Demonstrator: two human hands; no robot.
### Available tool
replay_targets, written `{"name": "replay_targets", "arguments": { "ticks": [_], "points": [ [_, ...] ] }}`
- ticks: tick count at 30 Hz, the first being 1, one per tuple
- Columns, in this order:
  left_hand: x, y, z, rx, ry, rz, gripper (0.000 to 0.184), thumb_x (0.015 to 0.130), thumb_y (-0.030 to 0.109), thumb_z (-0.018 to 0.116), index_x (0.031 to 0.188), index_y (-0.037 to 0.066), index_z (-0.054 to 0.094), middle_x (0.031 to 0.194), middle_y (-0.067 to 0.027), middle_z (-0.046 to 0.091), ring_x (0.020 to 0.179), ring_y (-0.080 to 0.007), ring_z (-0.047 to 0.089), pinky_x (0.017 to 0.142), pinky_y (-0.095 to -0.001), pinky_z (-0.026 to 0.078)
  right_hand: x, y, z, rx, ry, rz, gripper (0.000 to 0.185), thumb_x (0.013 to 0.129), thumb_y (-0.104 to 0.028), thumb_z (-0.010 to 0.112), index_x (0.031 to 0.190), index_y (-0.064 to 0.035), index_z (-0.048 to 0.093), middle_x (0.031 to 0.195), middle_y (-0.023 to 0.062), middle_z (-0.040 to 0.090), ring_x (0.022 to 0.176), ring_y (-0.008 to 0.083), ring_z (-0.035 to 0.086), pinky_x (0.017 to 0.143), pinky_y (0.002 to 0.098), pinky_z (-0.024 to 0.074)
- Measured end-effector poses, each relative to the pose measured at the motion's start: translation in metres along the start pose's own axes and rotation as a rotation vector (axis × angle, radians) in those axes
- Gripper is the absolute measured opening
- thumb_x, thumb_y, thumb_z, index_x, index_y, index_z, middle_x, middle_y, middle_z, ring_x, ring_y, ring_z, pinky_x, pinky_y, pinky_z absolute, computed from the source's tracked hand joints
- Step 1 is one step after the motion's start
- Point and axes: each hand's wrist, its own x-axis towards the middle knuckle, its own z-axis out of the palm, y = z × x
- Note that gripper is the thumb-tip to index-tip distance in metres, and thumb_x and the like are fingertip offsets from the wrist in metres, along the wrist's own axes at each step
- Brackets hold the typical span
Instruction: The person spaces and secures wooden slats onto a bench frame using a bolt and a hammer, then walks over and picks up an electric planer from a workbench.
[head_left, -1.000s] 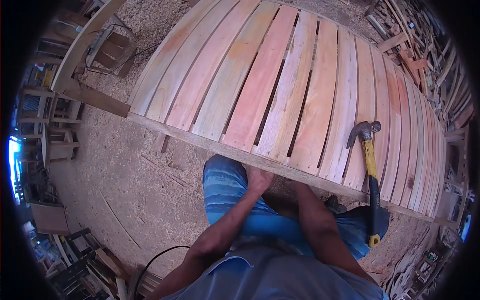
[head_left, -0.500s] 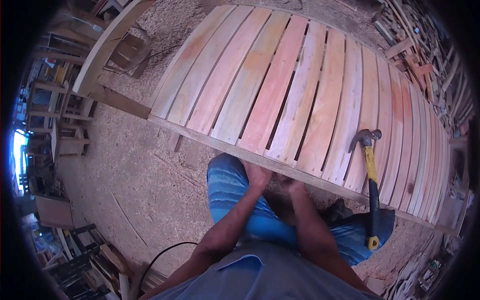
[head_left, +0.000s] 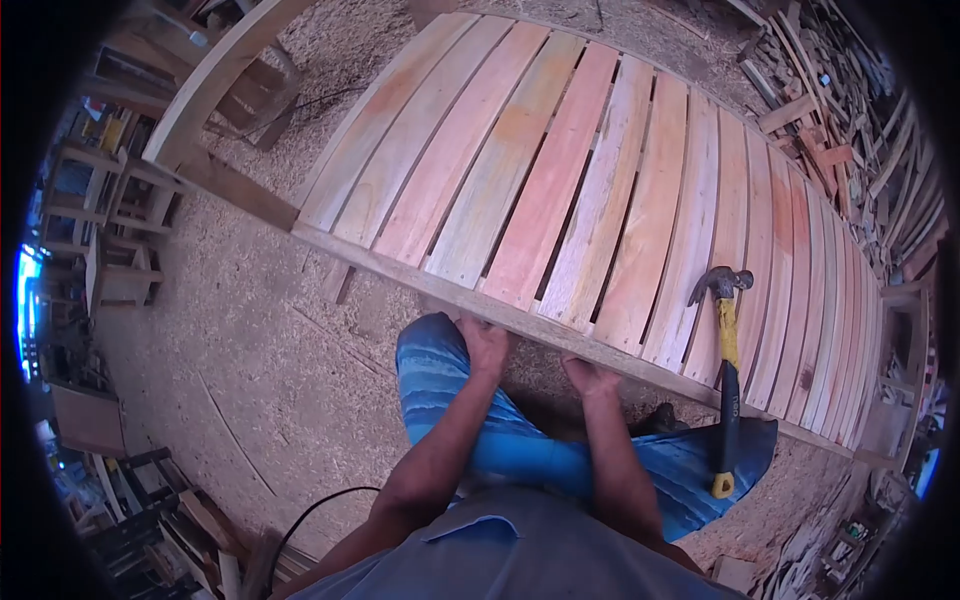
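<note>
A slatted wooden panel (head_left: 540, 160) with a long front rail (head_left: 450, 290) spans the view above my lap. My left hand (head_left: 487, 345) is at the underside of the rail, its fingertips hidden beneath the wood. Farther right, my right hand (head_left: 590, 376) touches the rail's lower edge, with its fingers mostly hidden under it. Whether either hand grips anything cannot be made out. On the right part of the slats lies a claw hammer (head_left: 727, 340), its yellow and black handle reaching over the rail above my knee.
A curved wooden frame piece (head_left: 190, 110) joins the panel's left end. Scrap wood is heaped at the upper right (head_left: 850, 150). Wooden frames and chairs (head_left: 125, 270) stand at the left. A black cable (head_left: 310, 508) and offcuts lie at the lower left, on a shavings-covered floor (head_left: 230, 350).
Both hands have come further out from beneath the rail, and my left hand has shifted left. The hammer still rests on the slats. The camera view has moved slightly.
</note>
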Motion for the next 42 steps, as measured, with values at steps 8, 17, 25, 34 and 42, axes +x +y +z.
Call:
{"name": "replay_targets", "arguments": {
  "ticks": [8,17,25,34,42],
  "points": [
    [0.033,0.033,-0.044,-0.173,-0.206,0.094,0.039,0.092,0.013,0.074,0.123,-0.010,0.074,0.122,-0.0245,0.080,0.123,-0.0290,0.073,0.104,-0.0430,0.059,0.019,0.005,-0.020,0.061,-0.349,0.063,0.085,0.098,-0.069,0.066,0.163,-0.0153,0.059,0.169,0.0128,0.057,0.158,0.0401,0.048,0.133,0.0645,0.0335],
    [0.031,0.022,-0.037,-0.041,-0.115,0.097,0.034,0.091,0.006,0.076,0.122,-0.007,0.076,0.115,-0.0118,0.080,0.107,-0.0211,0.072,0.097,-0.0369,0.058,0.019,0.010,-0.007,0.042,-0.296,0.033,0.087,0.105,-0.073,0.053,0.171,-0.0174,0.050,0.174,0.0101,0.052,0.161,0.0394,0.047,0.134,0.0695,0.0287],
    [0.024,0.014,-0.031,-0.225,-0.180,-0.006,0.031,0.088,0.002,0.076,0.118,-0.006,0.076,0.112,-0.0096,0.080,0.101,-0.0174,0.071,0.093,-0.0343,0.058,0.020,0.008,-0.018,0.010,-0.296,-0.007,0.084,0.108,-0.071,0.047,0.171,-0.0139,0.049,0.175,0.0148,0.049,0.161,0.0414,0.044,0.135,0.0657,0.0301],
    [0.022,0.009,-0.029,-0.157,-0.159,0.044,0.034,0.094,0.010,0.076,0.124,-0.006,0.075,0.118,-0.0142,0.082,0.112,-0.0239,0.075,0.101,-0.0380,0.058,0.021,0.002,-0.031,0.270,-0.322,0.119,0.080,0.109,-0.068,0.046,0.169,-0.0150,0.053,0.173,0.0133,0.053,0.159,0.0411,0.048,0.133,0.0655,0.0334],
    [0.023,0.022,-0.029,-0.057,-0.163,0.086,0.044,0.097,0.016,0.073,0.134,-0.008,0.071,0.125,-0.0193,0.080,0.118,-0.0300,0.074,0.107,-0.0400,0.056,0.013,0.008,-0.005,0.095,-0.229,0.063,0.071,0.108,-0.063,0.052,0.159,-0.0150,0.062,0.158,0.0129,0.066,0.148,0.0371,0.059,0.126,0.0596,0.0453]
  ]
}}
